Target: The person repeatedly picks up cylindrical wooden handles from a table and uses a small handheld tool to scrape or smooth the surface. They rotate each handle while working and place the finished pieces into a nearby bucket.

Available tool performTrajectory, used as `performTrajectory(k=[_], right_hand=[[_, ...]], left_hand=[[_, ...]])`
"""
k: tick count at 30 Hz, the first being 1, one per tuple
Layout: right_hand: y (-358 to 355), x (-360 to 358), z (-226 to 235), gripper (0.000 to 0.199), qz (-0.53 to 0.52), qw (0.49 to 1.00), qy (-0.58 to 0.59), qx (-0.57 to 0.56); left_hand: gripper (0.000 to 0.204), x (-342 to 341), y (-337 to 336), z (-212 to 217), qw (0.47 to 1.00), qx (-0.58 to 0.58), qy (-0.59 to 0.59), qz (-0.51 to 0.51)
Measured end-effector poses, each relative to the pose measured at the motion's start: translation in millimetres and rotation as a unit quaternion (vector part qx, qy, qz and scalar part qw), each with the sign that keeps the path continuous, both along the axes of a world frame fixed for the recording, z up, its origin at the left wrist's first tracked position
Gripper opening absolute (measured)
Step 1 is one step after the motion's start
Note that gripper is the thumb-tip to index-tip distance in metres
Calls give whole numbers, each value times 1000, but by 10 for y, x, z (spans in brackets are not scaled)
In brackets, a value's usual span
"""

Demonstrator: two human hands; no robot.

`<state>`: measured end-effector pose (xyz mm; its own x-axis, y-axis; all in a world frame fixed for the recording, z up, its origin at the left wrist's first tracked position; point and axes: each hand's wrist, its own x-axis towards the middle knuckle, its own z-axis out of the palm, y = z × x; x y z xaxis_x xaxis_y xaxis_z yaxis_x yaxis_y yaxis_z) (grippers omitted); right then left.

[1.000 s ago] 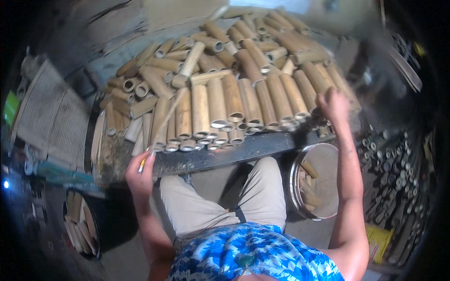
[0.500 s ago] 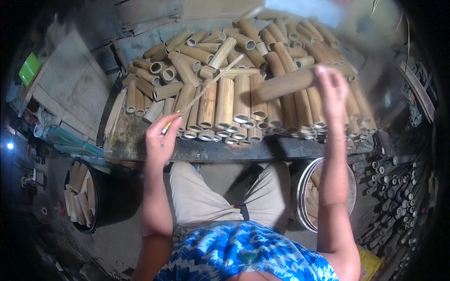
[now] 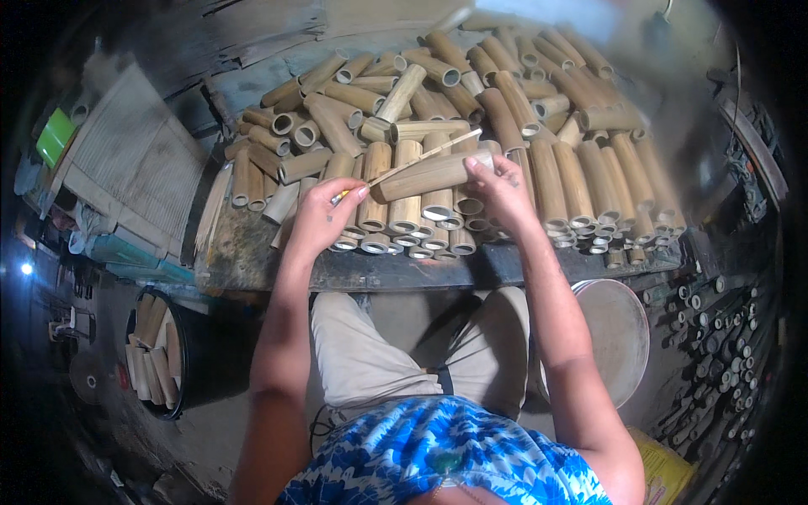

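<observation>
Bamboo tube (image 3: 425, 175) lies crosswise in right hand (image 3: 503, 189) grip, open end toward left hand (image 3: 318, 217) pinching thin stick (image 3: 421, 158) over tabletop (image 3: 404, 269).

A pale tan bamboo tube (image 3: 425, 175), cut clean at both ends, lies almost level, tilted slightly up to the right, above the stacked tubes. A thin bamboo stick (image 3: 412, 162) slants across its upper edge, touching it.
</observation>
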<state>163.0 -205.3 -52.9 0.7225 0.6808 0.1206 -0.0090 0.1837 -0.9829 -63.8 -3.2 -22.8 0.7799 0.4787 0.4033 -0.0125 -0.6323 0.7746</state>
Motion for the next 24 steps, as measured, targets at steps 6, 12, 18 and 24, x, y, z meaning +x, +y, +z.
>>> performTrajectory(k=[6,12,18,24], right_hand=[[-39,-59,48,28,25,999,24,8],[-10,-43,26,31,17,1000,1,22],[-26,-7,-14,32,22,999,34,-1],[18,25,-83,31,13,999,21,23]], left_hand=[[20,223,44,-1,995,95,19,-10],[23,239,52,83,994,103,46,2],[25,262,87,52,994,88,65,1],[26,262,97,49,992,117,57,2]])
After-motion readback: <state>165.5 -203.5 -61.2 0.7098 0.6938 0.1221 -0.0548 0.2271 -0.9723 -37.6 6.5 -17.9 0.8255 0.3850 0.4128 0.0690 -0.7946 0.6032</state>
